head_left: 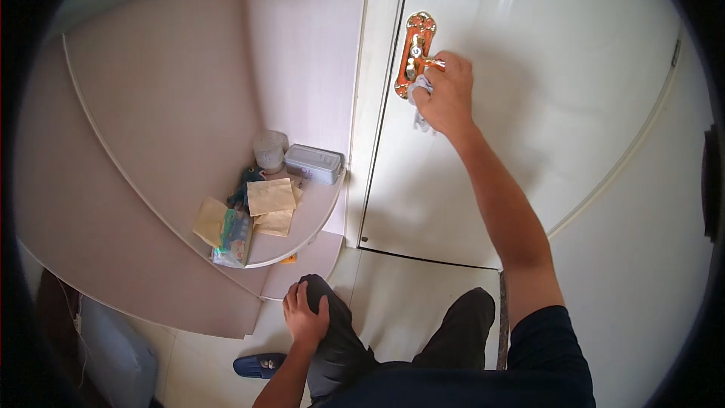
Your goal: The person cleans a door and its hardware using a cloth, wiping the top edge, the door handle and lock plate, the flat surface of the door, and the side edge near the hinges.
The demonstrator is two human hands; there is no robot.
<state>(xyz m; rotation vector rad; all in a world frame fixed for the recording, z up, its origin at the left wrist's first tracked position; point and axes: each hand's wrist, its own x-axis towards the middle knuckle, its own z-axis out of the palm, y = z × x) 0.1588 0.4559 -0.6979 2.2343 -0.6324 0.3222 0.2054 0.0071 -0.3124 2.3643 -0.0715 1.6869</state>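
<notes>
A white door [461, 174] fills the right half of the head view, with a gold and orange handle plate [405, 79] near its left edge. My right hand [451, 94] is closed at the gold door lever [436, 62], holding a crumpled white cloth [420, 89] against it. Part of the cloth hangs below my fingers; whether it is fabric or tissue I cannot tell. My left hand [306, 319] holds nothing and lies on my left knee, fingers apart.
Left of the door, a rounded corner shelf [302, 238] carries a grey lidded box [313, 162], a whitish round container [269, 151], tan paper pieces [270, 196] and a colourful plastic packet [236, 238]. A dark blue slipper [258, 365] lies on the floor by my left leg.
</notes>
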